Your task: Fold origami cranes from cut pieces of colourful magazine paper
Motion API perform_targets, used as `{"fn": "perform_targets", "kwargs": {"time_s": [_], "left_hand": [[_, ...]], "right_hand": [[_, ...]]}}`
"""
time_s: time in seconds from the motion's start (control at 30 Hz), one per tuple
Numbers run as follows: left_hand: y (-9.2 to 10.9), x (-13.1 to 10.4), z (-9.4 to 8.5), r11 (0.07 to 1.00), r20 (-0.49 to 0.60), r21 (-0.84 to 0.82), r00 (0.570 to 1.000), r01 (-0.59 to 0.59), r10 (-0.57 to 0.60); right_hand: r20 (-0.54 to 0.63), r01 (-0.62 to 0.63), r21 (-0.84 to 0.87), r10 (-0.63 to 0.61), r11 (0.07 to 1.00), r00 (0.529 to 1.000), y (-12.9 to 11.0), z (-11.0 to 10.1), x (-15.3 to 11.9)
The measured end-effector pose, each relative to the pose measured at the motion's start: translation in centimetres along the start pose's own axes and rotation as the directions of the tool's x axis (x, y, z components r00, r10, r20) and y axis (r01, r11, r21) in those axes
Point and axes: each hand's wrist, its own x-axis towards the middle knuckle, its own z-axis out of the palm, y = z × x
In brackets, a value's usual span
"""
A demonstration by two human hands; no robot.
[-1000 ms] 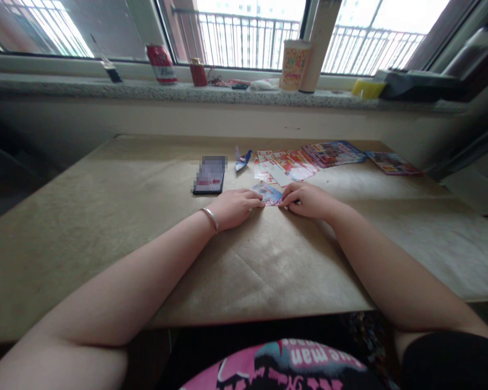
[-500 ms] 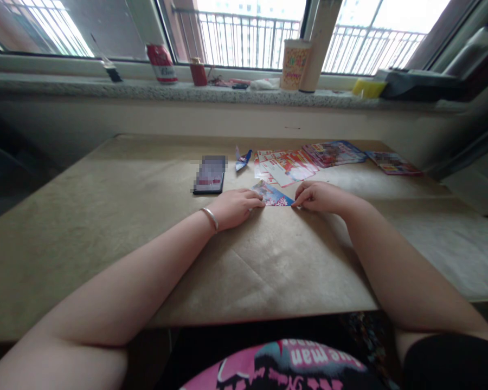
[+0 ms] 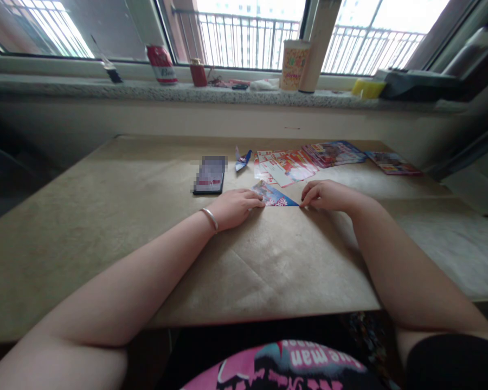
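Note:
A blue patterned paper (image 3: pixel 277 196), folded into a triangle, lies flat on the table (image 3: pixel 244 260) with its long edge toward me. My left hand (image 3: pixel 236 208), a silver bangle at its wrist, rests on the paper's left end, fingers together and pressing down. At the right tip of the paper is my right hand (image 3: pixel 320 195), its thumb and finger pinched together on the corner. Behind the triangle lie red and white printed sheets (image 3: pixel 289 167). A small folded blue paper piece (image 3: pixel 243 160) stands up behind my left hand.
A phone (image 3: pixel 210 174) lies behind my left wrist. Colourful booklets (image 3: pixel 336 153) are at the back right, with another stack (image 3: pixel 393 162) beyond. The windowsill (image 3: pixel 228 95) holds a red can (image 3: pixel 161 64), a red bottle, a paper cup (image 3: pixel 295 65) and a yellow object (image 3: pixel 368 88).
My right hand has slid a little to the right along the long edge, to the paper's tip, and more of the blue corner shows. My left hand has stayed in place.

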Motion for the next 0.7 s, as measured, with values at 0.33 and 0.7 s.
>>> {"fn": "perform_targets", "kwargs": {"time_s": [0.33, 0.7], "left_hand": [[0.1, 0.0, 0.1, 0.999, -0.03, 0.031, 0.999, -0.031, 0.032], [0.2, 0.1, -0.2, 0.994, -0.007, 0.086, 0.998, -0.061, 0.062]], "right_hand": [[-0.307, 0.165, -0.112, -0.192, 0.98, 0.932, -3.6, 2.9, 1.6], [-0.249, 0.188, -0.257, -0.253, 0.948, 0.935, -6.6, 5.0, 2.8]]}}
